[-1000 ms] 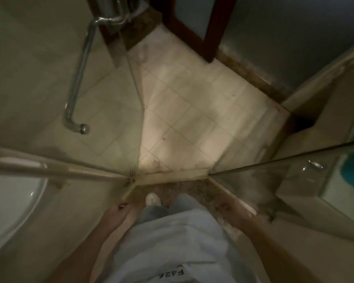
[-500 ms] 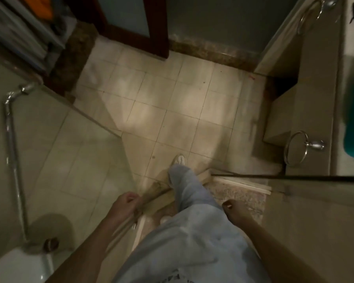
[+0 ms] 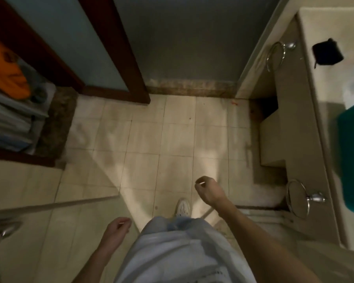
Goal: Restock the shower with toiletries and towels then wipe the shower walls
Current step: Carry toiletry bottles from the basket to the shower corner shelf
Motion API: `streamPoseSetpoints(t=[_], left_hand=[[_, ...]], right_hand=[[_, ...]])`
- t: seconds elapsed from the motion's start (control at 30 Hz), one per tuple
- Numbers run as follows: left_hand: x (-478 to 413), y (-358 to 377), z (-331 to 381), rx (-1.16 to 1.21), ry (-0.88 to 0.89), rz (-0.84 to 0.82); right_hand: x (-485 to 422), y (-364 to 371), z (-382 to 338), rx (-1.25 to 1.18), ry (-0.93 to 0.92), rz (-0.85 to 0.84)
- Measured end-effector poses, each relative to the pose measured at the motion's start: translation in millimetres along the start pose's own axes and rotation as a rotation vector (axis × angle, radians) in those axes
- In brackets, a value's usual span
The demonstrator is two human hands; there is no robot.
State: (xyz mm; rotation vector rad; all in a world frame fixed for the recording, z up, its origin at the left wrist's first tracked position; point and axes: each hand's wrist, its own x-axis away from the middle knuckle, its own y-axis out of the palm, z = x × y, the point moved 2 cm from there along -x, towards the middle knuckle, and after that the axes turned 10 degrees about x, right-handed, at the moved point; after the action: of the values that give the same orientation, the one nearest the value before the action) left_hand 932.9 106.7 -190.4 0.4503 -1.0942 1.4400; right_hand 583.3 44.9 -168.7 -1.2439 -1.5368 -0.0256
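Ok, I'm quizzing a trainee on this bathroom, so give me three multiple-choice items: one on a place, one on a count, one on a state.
1. Where are the folded towels? A) on the shelf at far left B) on the counter C) on the floor
2. How many towel rings are on the counter's side? A) one B) two C) four
3. The towel rings are: A) holding towels B) bare C) lying on the floor

Answers: 1 A, they are stacked on the left shelf; 2 B, one far, one near; 3 B, nothing hangs through either.
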Motion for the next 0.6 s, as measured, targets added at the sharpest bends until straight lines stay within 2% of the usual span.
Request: streamPoseSetpoints(t=[0.13,0.47,0.6], left_hand=[[-33.3,-0.5,54.4,-0.090,0.064,-0.066],[-154.8,7.4,200.5,-0.415,0.046,-0.207],[-192.9,56.9,301.1,-0.636,0.198,-0.384]], right_hand=[[-16.2,-35.1,9.5,-0.050,0.066,0.049],[-32.9,-84.1,69.4,-0.191,0.453,0.147],[-31.6,-90.9,74.6,-0.262,0.576,0.200]])
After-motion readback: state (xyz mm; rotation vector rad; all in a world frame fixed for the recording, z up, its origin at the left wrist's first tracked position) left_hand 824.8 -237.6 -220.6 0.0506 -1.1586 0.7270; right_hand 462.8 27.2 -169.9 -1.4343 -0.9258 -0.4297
